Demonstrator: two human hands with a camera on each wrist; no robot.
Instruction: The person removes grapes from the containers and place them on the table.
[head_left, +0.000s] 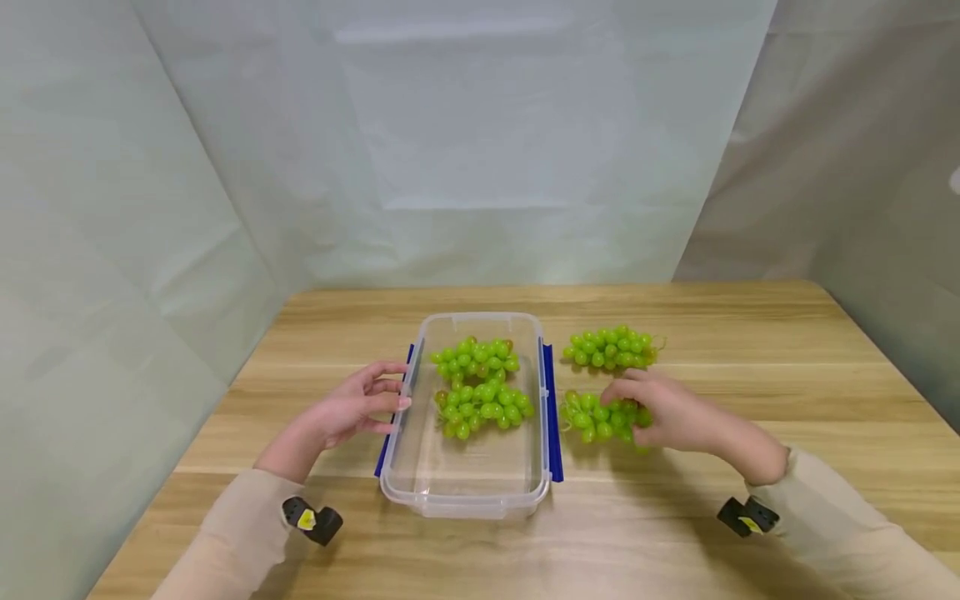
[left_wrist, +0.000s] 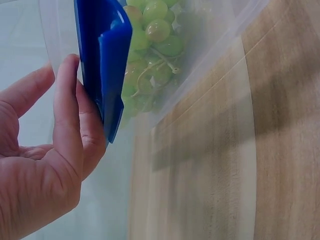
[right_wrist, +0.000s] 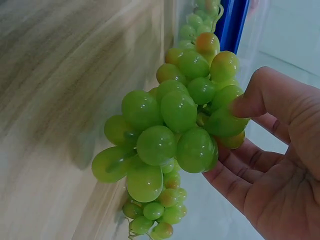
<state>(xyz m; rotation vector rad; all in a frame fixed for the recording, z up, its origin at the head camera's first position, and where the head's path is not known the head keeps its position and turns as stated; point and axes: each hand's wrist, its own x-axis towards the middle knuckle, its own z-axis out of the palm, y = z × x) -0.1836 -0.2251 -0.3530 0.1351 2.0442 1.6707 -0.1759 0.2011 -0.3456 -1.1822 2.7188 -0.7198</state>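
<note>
My right hand pinches a bunch of green grapes between thumb and fingers, just right of the clear plastic box. In the right wrist view this bunch fills the middle, its berries tinged orange at one end. At the box's left side my left hand rests with fairly straight, spread fingers against the rim and the blue side latch. Inside the box lie two bunches, a far bunch and a near bunch.
Another grape bunch lies on the wooden table to the right, beyond the held one. The box's right blue latch hangs folded outward, between the box and the held grapes. Pale sheeting stands behind the table.
</note>
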